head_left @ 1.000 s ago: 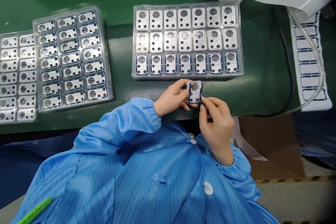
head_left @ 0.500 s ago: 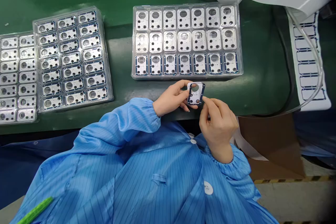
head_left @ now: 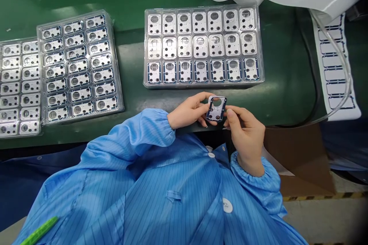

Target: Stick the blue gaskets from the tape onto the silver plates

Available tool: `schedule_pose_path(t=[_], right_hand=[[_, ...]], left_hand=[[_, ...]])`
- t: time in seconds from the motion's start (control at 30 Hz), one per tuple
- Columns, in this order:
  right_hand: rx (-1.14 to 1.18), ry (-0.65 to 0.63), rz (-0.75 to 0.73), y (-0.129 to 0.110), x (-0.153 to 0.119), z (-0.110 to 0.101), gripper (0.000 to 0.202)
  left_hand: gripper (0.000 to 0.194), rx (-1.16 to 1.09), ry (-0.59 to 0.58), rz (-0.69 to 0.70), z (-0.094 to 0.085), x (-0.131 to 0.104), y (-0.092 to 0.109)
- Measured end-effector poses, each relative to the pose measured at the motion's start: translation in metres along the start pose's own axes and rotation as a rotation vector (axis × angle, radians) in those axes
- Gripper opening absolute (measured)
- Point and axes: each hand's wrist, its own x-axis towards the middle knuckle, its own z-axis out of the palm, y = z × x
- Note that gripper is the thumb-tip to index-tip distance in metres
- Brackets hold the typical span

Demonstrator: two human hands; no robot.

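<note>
A small metal plate with a dark rim (head_left: 216, 108) sits at the centre of the frame, pinched between both hands just above the near edge of the green surface (head_left: 287, 84). The left hand (head_left: 189, 111) clamps its left side; the right hand (head_left: 244, 132) closes its fingers (head_left: 230, 114) on the lower right edge. This looks like seating the rim, calling next for even pressure around it. Directly above lies a clear tray (head_left: 260, 46) of similar plates; more trays (head_left: 80, 65) fill the left.
</note>
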Motion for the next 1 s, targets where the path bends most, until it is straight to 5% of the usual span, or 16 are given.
schedule_pose_path(t=[0.53, 1.0], right_hand=[[0.257, -0.115, 0.228, -0.0047, 0.0043, -0.0066, 0.015], [0.36, -0.14, 0.246, -0.0002, 0.005, -0.0067, 0.016]], left_hand=[[0.039, -0.028, -0.084, 0.026, -0.0014, 0.0001, -0.0032], [0.049, 0.001, -0.141, 0.055, -0.0027, -0.0022, -0.0031]])
